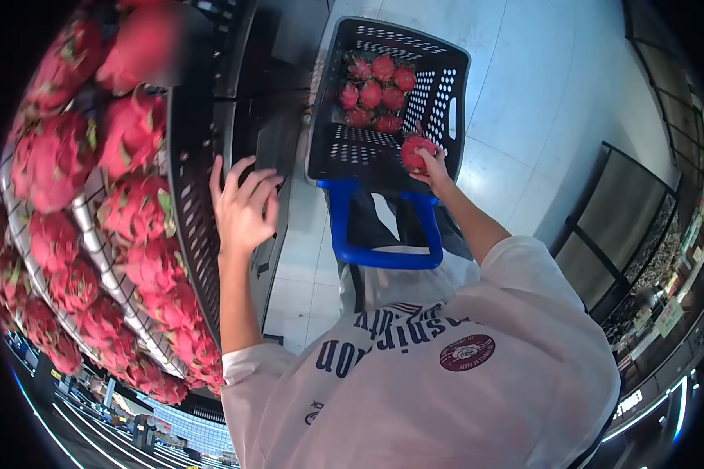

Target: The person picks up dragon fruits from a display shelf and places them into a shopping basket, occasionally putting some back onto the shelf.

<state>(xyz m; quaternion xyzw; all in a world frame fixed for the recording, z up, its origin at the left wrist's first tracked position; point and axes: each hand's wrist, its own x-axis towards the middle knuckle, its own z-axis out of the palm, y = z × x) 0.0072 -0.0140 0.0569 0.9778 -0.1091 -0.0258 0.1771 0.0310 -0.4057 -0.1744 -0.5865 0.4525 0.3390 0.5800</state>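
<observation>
Fingers (pixel 438 159) of your right hand (pixel 432 170) are curled around one dragon fruit (pixel 413 152), pinching it from below and from the right, at centre right of the frame. That fruit sits right at the near rim of the black basket (pixel 448 117), over its lower right corner. Its long axis looks to run up the frame, with a scale tip poking toward the top; your hand hides its lower end.

Your left hand (pixel 242 207) has its fingers spread, resting against the edge of the black crate (pixel 186 156) at left.

One fruit is in hand. Eight more (pixel 370 94) lie crowded at the basket's far end, as best I can count. At least fifteen (pixel 137 207) fill the display at far left. One blue handle (pixel 340 227) stands below the basket.
</observation>
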